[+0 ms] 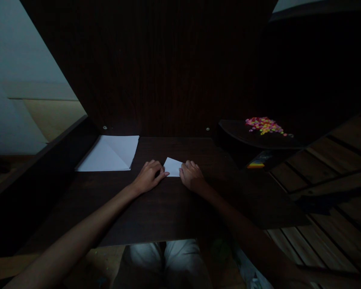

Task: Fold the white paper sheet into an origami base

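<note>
A small folded piece of white paper lies on the dark desk between my two hands, with a pointed corner at its top. My left hand is closed at the paper's left edge, fingers curled and thumb stretched onto its lower left corner. At the right edge, my right hand grips the paper with bent fingers that cover its right end. How the layers are folded cannot be made out in the dim light.
A stack of white paper sheets, the top one creased diagonally, lies at the desk's left. Small colourful pieces are heaped on a curved corner shelf at right. A dark upright panel backs the desk.
</note>
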{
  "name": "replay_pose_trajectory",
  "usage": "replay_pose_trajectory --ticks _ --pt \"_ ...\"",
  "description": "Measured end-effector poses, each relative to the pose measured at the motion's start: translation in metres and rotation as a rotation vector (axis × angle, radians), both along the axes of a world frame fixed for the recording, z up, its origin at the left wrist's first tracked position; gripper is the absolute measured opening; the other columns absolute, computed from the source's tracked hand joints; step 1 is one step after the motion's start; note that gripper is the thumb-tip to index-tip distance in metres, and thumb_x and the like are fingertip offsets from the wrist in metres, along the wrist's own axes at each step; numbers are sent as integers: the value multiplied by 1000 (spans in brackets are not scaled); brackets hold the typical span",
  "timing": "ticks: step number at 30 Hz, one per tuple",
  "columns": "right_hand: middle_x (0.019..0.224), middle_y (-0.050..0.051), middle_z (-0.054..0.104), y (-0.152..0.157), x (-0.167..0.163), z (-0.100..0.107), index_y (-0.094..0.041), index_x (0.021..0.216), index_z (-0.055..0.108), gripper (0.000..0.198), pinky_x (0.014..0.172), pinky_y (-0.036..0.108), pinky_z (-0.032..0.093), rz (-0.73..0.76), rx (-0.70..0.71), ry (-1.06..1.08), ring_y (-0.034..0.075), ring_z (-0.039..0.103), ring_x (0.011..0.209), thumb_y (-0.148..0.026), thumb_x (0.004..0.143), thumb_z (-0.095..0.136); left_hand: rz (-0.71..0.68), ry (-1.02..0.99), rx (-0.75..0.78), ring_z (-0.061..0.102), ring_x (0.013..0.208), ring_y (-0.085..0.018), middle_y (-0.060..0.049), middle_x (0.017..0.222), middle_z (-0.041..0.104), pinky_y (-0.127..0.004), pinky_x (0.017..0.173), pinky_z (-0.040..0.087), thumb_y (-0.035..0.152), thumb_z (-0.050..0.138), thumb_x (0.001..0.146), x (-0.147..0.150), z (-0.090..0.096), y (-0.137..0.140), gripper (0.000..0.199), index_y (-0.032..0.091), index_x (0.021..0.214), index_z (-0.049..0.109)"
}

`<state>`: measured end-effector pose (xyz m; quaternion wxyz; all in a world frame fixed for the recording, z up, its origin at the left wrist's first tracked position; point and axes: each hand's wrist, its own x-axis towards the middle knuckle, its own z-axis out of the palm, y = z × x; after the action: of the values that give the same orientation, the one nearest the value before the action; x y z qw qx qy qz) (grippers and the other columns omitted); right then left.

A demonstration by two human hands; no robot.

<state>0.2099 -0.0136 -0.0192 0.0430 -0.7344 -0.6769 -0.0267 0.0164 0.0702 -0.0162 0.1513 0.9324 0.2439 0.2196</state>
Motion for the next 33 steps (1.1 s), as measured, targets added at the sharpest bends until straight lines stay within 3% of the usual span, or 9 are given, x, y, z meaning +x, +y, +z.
replay_pose_trajectory --ticks 5,19,33 --pt "104 15 60 -1 1 -3 -13 99 63 25 78 36 36 7 33 -4 26 50 97 -25 97 42 -1 -6 -39 54 88 -22 -4 89 63 -36 80 38 43 49 95 0 0 3 31 20 75 55" --pt "100 14 59 -2 3 -8 -14 96 62 23 76 35 33 31 101 -35 25 49 93 -24 96 42 16 57 49 53 86 -22 -6 90 62 -36 78 39 34 48 96 3 -1 -2 24 19 78 55" --pt "104 15 61 -5 -2 4 -14 102 61 24 78 36 35 -16 31 0 26 51 96 -26 98 40 17 -7 53 51 83 -23 -7 84 59 -39 80 44 29 47 95 8 -5 -3 22 19 78 56"
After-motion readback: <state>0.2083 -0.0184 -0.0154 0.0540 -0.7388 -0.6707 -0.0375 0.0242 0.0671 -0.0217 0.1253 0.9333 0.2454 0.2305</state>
